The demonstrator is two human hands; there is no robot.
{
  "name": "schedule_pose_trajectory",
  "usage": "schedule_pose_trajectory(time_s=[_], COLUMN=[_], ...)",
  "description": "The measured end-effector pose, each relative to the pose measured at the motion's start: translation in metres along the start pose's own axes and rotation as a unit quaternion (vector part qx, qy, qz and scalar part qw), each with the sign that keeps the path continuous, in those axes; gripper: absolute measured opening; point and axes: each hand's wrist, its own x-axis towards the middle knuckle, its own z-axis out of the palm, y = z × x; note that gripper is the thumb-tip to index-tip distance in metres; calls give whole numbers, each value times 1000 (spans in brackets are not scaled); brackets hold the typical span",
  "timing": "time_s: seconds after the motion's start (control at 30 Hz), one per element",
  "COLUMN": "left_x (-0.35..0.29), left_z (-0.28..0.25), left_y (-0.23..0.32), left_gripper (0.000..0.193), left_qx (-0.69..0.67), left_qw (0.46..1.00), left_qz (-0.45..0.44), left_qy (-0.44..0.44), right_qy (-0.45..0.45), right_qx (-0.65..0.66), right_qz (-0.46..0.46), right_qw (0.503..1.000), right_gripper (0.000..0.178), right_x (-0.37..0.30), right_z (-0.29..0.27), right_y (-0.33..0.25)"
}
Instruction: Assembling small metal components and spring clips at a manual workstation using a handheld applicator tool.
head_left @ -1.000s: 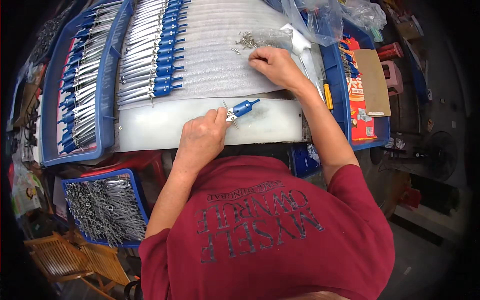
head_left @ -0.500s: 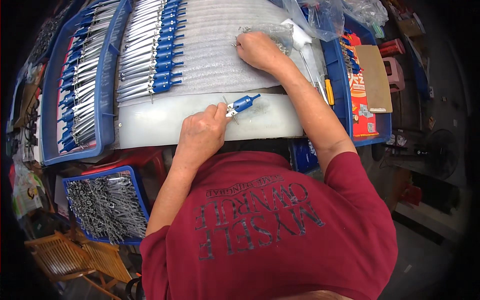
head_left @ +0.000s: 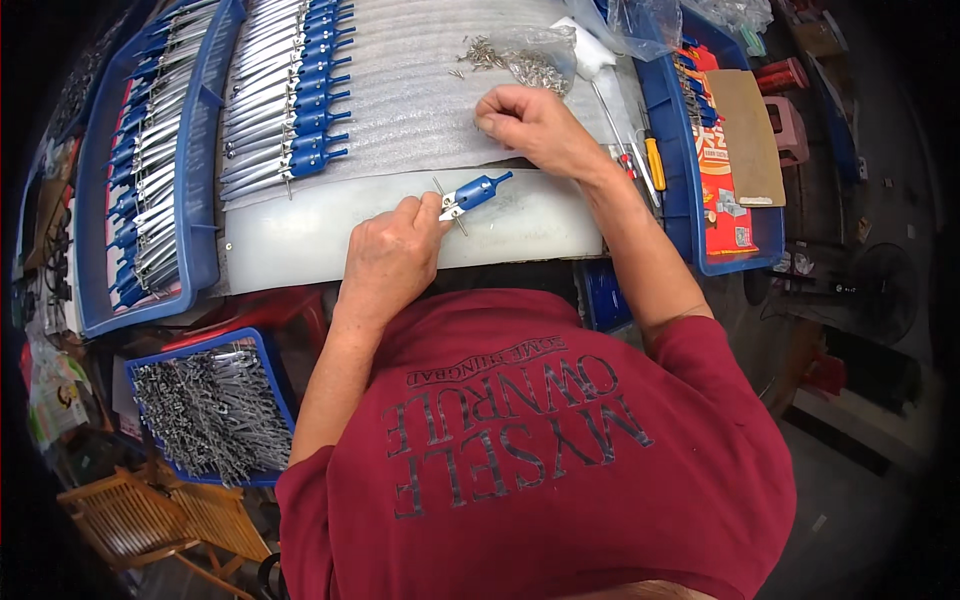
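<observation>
My left hand is closed round the metal shank of a blue-ended metal fitting, holding it over the pale work board. The blue end points up and to the right, and a thin pin sticks out crosswise near its base. Most of the shank is hidden by my fingers. Above and right of the fitting is my right hand, thumb and fingers pinched together; whatever lies between them is too small or hidden to tell. Beyond it, small metal pins spill from a clear plastic bag.
Several similar fittings lie in a row on the foam sheet, and more fill a blue tray at left. A blue crate of metal parts stands lower left. A yellow-handled screwdriver lies beside the right-hand blue tray.
My right hand has drawn back from the pile of pins toward the fitting, uncovering the pile. My left hand keeps its hold on the fitting. The whole view has shifted slightly.
</observation>
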Motion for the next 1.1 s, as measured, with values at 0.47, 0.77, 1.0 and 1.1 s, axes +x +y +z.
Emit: schedule_pose_trajectory(time_s=[0.47,0.77,1.0,1.1], left_x=[-1,-1,-2,-1], left_z=[1,1,2,1], left_y=[-2,-2,-1,0], left_gripper=[18,18,17,17], left_qx=[-22,-23,-23,-6], left_qw=[1000,1000,1000,1000], left_qz=[-1,1,-7,1], left_qy=[4,7,8,8], right_qy=[107,94,53,58], right_qx=[-289,-289,-122,-139], right_qz=[-200,-176,-92,-134], right_qw=[930,936,987,979], right_gripper=[2,7,9,7], right_x=[-11,-18,-48,-54], right_z=[9,5,6,13], right_y=[31,23,-14,-12])
